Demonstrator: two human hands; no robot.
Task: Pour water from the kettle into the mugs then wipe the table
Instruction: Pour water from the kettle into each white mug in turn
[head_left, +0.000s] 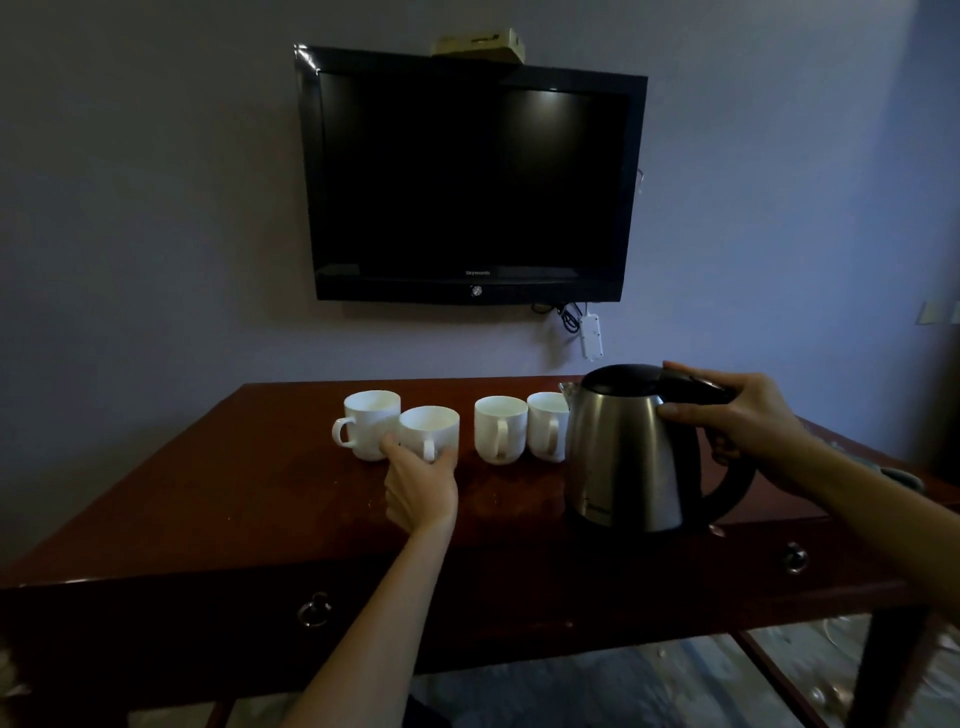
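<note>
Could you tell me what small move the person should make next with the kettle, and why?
Probably lift the kettle and bring its spout over the second mug from the left. The right hand already grips the handle while the kettle stands upright on the table, and the left hand steadies that mug, which suggests it is the one to fill first.

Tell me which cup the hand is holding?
The second mug from the left. The left hand holds it from the front; nothing holds the other three mugs.
</note>
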